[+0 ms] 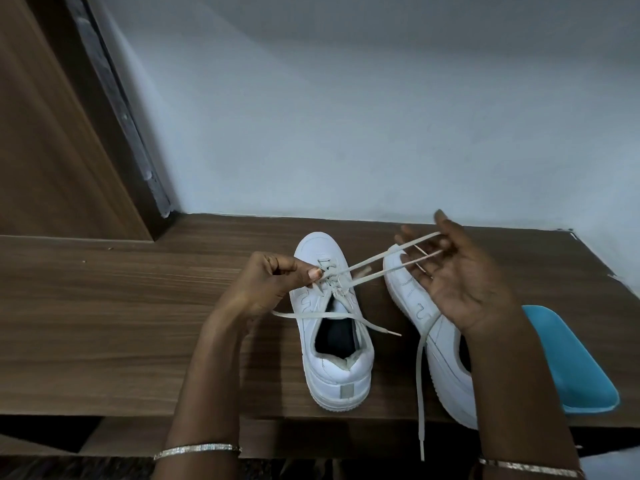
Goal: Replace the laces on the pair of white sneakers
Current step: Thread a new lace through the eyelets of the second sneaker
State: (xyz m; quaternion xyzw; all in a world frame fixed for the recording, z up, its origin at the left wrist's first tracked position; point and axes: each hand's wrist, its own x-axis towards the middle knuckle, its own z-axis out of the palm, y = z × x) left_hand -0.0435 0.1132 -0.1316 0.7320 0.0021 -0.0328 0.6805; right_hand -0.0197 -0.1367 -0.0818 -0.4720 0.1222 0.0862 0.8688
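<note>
Under the left hand (270, 282), which is curled with thumb and fingertips pinching a lace (374, 259) at the eyelets, a white sneaker (337, 372) stands upright on a brown wooden table (121, 306), its heel toward the person. From that pinch two strands of the lace run taut to the right hand (460, 282), raised palm-up with its fingers spread and nearly straight, the strands passing across them; just how they are caught there cannot be told. Just behind the left hand's wrist, a loose end of the lace lies across the sneaker's opening, its tip resting on the table. Beneath the right hand lies the second sneaker (446, 355), partly hidden by the wrist, and a second lace (420, 375) hangs from it over the table's near edge. Beyond the right forearm, on the outer side, sits a blue pad (568, 362). Each wrist bears a thin bangle (197, 450).
</note>
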